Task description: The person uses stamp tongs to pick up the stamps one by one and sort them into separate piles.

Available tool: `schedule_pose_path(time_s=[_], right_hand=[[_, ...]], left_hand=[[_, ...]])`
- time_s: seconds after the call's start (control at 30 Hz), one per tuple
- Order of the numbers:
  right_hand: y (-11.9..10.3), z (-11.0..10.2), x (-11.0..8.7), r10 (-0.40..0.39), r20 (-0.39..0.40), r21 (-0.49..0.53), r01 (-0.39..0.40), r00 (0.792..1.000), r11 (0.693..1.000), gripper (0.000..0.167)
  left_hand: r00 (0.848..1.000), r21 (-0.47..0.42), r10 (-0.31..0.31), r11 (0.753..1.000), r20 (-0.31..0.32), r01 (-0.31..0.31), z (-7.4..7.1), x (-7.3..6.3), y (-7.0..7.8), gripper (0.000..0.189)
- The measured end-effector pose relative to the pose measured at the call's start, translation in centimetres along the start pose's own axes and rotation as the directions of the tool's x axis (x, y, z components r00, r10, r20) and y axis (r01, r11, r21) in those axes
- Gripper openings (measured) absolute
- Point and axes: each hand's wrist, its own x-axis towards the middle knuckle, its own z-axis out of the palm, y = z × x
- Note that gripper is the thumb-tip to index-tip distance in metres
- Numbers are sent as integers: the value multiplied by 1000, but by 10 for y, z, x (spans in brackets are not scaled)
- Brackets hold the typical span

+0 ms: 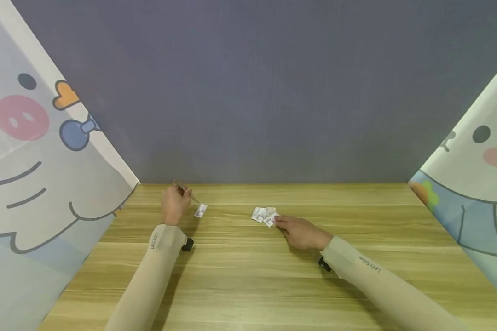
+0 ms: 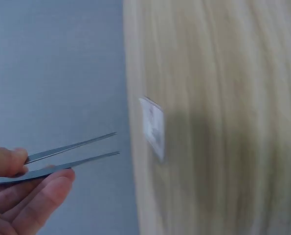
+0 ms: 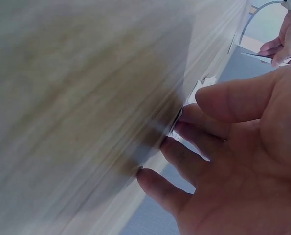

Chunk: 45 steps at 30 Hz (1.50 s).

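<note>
Left wrist: left hand (image 2: 25,200) is pinching tweezers (image 2: 42,171); tips are standing apart from each other and off the single card (image 2: 154,126). Card is lying near the desk's (image 2: 233,73) back edge; blur is killing its print. Hand is getting cut off at frame left.

Head: single card is sitting toward desk's back left corner. Card pile (image 1: 267,215) is lying near mid back edge; overlap is hiding the count. Right hand (image 1: 302,232) is touching its right side. Grey panel (image 1: 252,92) is bounding the back edge. Wood is running between card and pile, wider from pile to right edge; front edge is falling out of frame.

Right wrist: fingers are extending loosely, thumb standing off, mostly covering the pile.
</note>
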Motion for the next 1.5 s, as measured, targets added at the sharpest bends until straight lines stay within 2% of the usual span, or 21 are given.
schedule_pose_path(time_s=[0.07,0.27,0.53,0.77,1.0,1.27,1.37,1.5], right_hand=[[1,-1,1,-4,-1,7,4,1000,1000,40],[2,-2,2,-6,2,17,6,1000,1000,38],[2,-2,3,-16,1,24,16,1000,1000,38],[4,-1,3,-40,4,13,40,999,999,42],[4,-1,3,-96,-28,-11,96,995,995,45],[3,-2,2,-65,14,-13,65,998,998,47],[3,-1,3,-48,26,-19,48,999,999,48],[3,-1,3,-33,34,-18,34,999,999,49]], left_hand=[[1000,-3,27,1000,-9,-28,0,-1,5,16],[995,-95,92,992,42,-88,7,-7,27,18],[983,-192,125,976,131,-98,27,-15,57,17],[960,-242,194,960,204,-142,52,-24,78,12],[930,-303,255,938,265,-171,77,-32,98,7],[920,-280,231,949,317,-142,97,-37,110,6],[916,-273,227,952,329,-138,101,-38,111,6],[920,-264,213,956,329,-127,103,-38,114,6]])
